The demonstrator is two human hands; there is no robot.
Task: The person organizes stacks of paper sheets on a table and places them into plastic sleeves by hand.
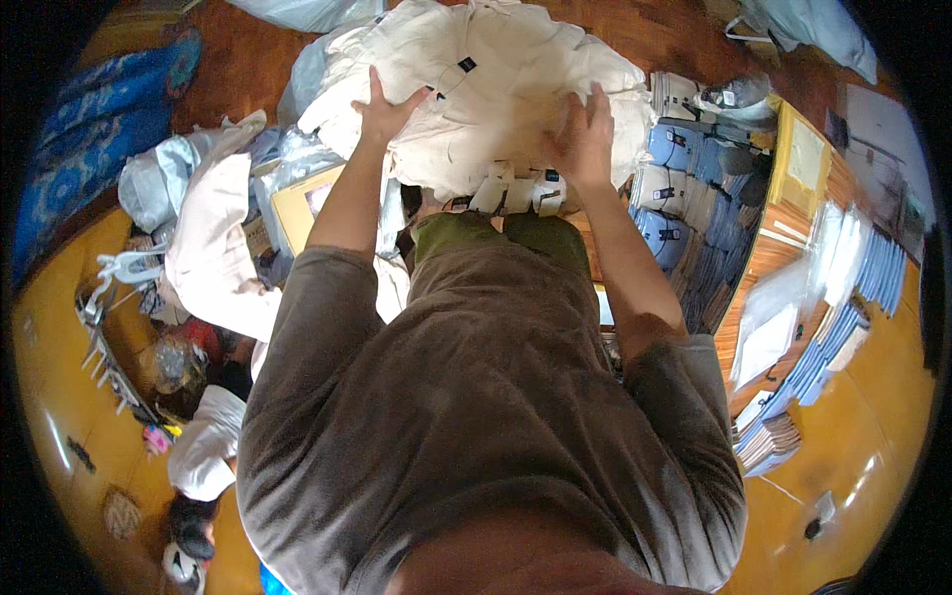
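Note:
A broad heap of cream-coloured cloth garments (516, 40) lies spread out ahead of me, with a small black tag (467, 64) near its middle. My left hand (387, 109) rests at the heap's left side, thumb and fingers spread apart. On the right side of the same cloth, my right hand (582, 139) has its fingers stretched and parted, slightly blurred. Neither hand grips anything that I can see. Several white hang tags (491, 193) stick out along the near edge of the heap, between my forearms.
Folded blue and white garments (684, 188) stand in stacks on the right, beside a wooden board (759, 268). Clear plastic bags (773, 317) and more folded blue garments (823, 347) lie farther right. Leftward are a cardboard box (302, 203), draped cream cloth (213, 238) and hangers (129, 268).

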